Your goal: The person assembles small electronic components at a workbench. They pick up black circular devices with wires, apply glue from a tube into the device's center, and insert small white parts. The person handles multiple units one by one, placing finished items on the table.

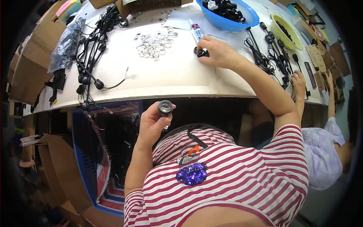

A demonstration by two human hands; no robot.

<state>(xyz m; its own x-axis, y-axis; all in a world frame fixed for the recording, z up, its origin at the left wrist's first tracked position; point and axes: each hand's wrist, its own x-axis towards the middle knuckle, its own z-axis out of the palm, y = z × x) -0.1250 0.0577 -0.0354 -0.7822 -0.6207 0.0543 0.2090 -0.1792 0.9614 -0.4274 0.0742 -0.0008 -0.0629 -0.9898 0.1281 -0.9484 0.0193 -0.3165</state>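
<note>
Just in front of the table edge, my left hand (151, 125) grips a short black cylinder (165, 108) with a round clear lens in its upturned end. Out over the white table, my right hand (217, 53) is closed with its fingertips on a black ring-shaped part (202, 53). Another dark ring lies partly hidden against those fingers. A white, blue and red tube (196, 31) lies just beyond this hand. To its left, many small clear lenses (155, 44) are scattered loosely on the tabletop.
Blue bowl (227, 23) of black parts and yellow-green bowl (289, 32) stand at the back right. Black cabled pieces (99, 49) lie left, more (278, 53) lie right. Below the edge sits a blue crate (81, 151). A co-worker's hand (298, 83) rests at right.
</note>
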